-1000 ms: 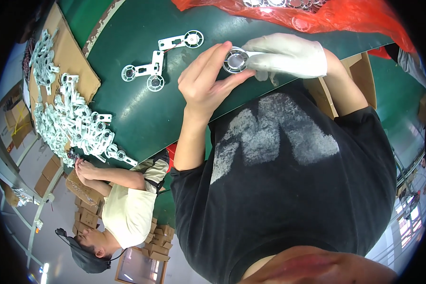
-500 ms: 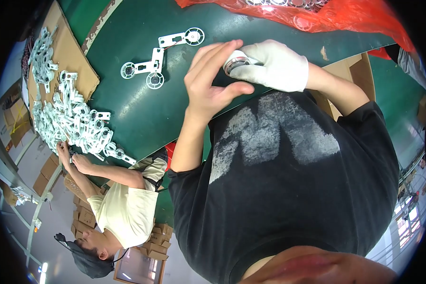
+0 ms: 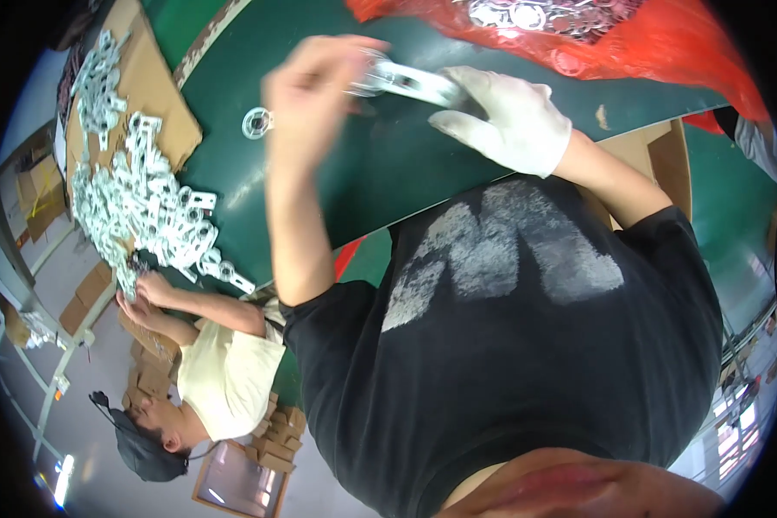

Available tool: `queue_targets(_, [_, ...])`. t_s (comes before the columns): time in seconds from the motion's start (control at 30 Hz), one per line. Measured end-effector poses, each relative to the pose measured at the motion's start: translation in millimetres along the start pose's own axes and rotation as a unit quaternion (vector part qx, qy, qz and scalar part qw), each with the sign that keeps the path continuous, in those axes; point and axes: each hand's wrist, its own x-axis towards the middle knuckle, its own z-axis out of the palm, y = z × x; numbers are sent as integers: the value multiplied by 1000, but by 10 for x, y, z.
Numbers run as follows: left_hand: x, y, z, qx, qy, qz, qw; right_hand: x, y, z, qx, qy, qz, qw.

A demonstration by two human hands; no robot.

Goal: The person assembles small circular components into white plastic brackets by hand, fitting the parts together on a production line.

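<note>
Over the green table [image 3: 371,177]: white part [image 3: 403,78], long and narrow, held up between the two hands, ring end to the left, partly blurred.
Right hand [image 3: 509,125]: white glove on; thumb and fingers pinch the part's right end.
Left hand [image 3: 311,95]: bare, heavily blurred, at the part's ring end; can't tell whether the fingers grip it or only touch.
Spoked ring [image 3: 257,123]: white, on the table just left of the bare hand; anything it joins is hidden by that hand.
Pile [image 3: 160,207]: many similar white pieces, left side, heaped partly over a cardboard sheet [image 3: 166,91].
Red bag [image 3: 682,65]: top right of the table, mouth open, shiny rings [image 3: 570,17] inside.
Carton [image 3: 637,154]: open, near the right forearm, by the table edge.
Co-worker [image 3: 224,371]: lower left, pale shirt, dark cap [image 3: 151,449], both hands [image 3: 142,312] at the pile's lower edge.
</note>
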Motion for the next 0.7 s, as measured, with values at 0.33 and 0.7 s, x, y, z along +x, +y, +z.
queue_targets(0.33, [557, -137, -666, 160, 171, 14, 972, -131, 273, -25, 26, -21, 81, 996])
queue_targets(0.7, [-30, -199, 188, 514, -6, 170, 841, -99, 326, -42, 1, -3, 28, 1000])
